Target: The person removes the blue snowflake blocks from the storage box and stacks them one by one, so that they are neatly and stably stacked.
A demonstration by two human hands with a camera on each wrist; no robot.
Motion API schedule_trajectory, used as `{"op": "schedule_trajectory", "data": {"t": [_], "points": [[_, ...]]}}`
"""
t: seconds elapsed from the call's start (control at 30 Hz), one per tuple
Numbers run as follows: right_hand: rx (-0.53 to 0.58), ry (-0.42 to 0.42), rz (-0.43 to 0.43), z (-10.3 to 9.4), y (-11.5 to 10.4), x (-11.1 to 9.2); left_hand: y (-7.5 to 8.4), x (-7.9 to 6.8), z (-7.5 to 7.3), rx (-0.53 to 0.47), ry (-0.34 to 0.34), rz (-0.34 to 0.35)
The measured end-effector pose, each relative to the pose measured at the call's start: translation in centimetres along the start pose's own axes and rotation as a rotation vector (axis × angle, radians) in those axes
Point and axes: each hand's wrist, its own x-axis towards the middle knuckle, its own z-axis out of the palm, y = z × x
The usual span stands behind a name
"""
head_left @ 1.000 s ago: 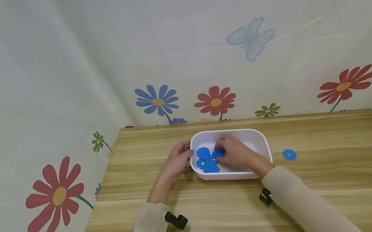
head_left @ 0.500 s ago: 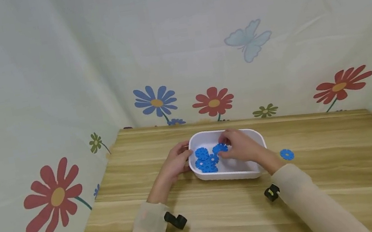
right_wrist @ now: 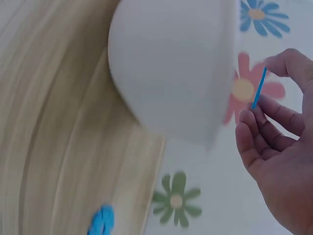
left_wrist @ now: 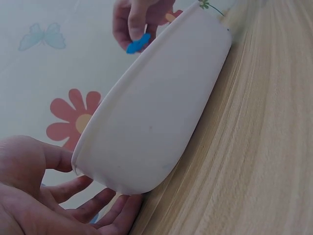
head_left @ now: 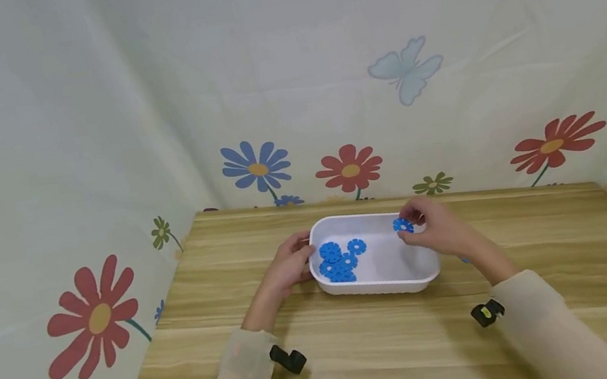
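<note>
In the head view, my right hand point(head_left: 440, 230) pinches a blue notched plastic disc point(head_left: 403, 226) between thumb and fingers, above the right end of a white plastic tray point(head_left: 393, 265). The right wrist view catches that disc edge-on point(right_wrist: 259, 88), raised beyond the tray's rim. My left hand point(head_left: 288, 267) holds the tray's left end. In the left wrist view, its thumb is at the rim and its fingers lie against the outer wall. Several more blue discs point(head_left: 337, 266) overlap in the left part of the tray, with a single disc point(head_left: 357, 246) at their right edge.
Another blue disc point(right_wrist: 101, 220) lies on the wooden table point(head_left: 357, 356) to the right of the tray, mostly hidden by my right wrist in the head view. Behind the table hangs a pale cloth point(head_left: 285, 84) printed with flowers. Black wrist cameras point(head_left: 289, 359) sit at both sleeves.
My right hand has lifted a disc from the discs in the tray and moved it rightward to the tray's right end. The left hand stays on the tray.
</note>
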Motion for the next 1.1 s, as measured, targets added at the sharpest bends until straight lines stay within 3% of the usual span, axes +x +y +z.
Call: {"op": "schedule_trajectory", "data": {"t": [0.27,0.4,0.6,0.8,1.1], "points": [[-0.121,0.104,0.035,-4.0,2.7,-3.6,-0.1,-0.3,0.1,-0.009,-0.004,-0.004],[-0.184,0.111,0.055,-5.1,4.2,-5.3,-0.1,-0.3,0.0,-0.001,-0.004,0.0],[-0.251,0.057,0.114,-4.7,6.6,-7.3,-0.1,0.0,-0.1,-0.003,-0.007,0.006],[-0.275,0.063,0.113,-3.5,8.3,-8.9,0.1,0.0,0.1,-0.007,-0.01,-0.001],[-0.284,0.058,0.079,-3.0,9.0,-9.1,-0.1,0.0,0.0,0.014,-0.012,0.011]]}}
